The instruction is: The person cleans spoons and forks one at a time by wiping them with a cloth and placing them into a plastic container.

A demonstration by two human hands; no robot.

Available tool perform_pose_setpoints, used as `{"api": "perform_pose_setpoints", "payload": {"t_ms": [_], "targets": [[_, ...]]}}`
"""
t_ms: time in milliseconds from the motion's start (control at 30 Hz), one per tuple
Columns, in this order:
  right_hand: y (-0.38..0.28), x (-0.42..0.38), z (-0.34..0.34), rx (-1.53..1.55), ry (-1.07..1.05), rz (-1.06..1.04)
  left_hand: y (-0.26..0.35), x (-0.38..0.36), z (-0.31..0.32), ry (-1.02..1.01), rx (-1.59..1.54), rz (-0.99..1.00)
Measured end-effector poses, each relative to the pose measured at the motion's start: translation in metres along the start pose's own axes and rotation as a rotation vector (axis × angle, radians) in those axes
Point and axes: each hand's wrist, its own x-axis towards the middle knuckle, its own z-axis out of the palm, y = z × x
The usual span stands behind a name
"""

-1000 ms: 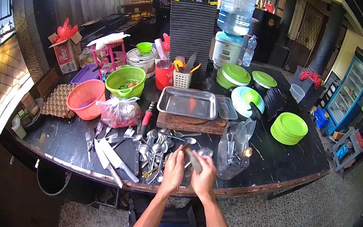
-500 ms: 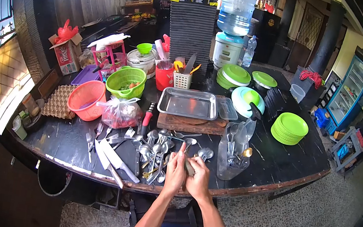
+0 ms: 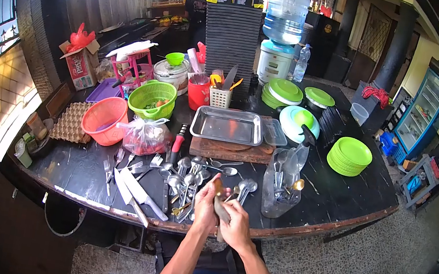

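Note:
My left hand [image 3: 206, 206] is closed around a gold-coloured spoon [image 3: 218, 184], whose rounded end shows above the fingers. My right hand [image 3: 236, 229] is pressed up against it, with a greyish cloth [image 3: 223, 212] bunched in its fingers around the lower part of the spoon. Both hands are over the table's front edge. Left of them lies a pile of loose spoons [image 3: 188, 179], and a few more spoons [image 3: 246, 186] lie just beyond my right hand. A clear plastic container [image 3: 280, 207] with cutlery inside stands to the right.
Knives [image 3: 144, 201] and forks [image 3: 108, 170] lie left of the spoons. Behind are a metal tray [image 3: 228, 126] on a wooden board [image 3: 229, 150], a red basket [image 3: 101, 129], a green basket [image 3: 152, 109] and stacked green plates [image 3: 349, 156]. A person [image 3: 195, 11] stands far back.
My hands have shifted apart slightly, the right one lower. The gold-coloured spoon end and more of the cloth now show between them. The left thumb no longer points straight up.

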Motion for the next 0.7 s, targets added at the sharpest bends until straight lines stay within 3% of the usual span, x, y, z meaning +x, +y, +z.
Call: {"api": "perform_pose_setpoints", "payload": {"t_ms": [333, 400, 467, 533, 633, 700], "targets": [[0.001, -0.010, -0.002, 0.041, -0.247, 0.015, 0.037, 0.005, -0.026, 0.102, -0.008, 0.056], [0.006, -0.006, -0.007, 0.122, -0.138, 0.063, 0.034, 0.010, -0.025, 0.135, -0.031, 0.105], [0.012, -0.002, -0.009, 0.227, 0.110, 0.175, 0.029, 0.012, -0.031, 0.067, 0.055, 0.147], [0.011, 0.010, -0.014, 0.244, 0.301, 0.161, 0.024, 0.009, -0.017, 0.032, 0.090, 0.135], [0.005, 0.029, -0.022, 0.083, 0.293, -0.036, 0.021, -0.009, 0.006, -0.072, 0.358, 0.050], [0.008, 0.029, -0.022, 0.122, 0.245, -0.002, 0.013, -0.011, 0.014, -0.099, 0.324, 0.071]]}}
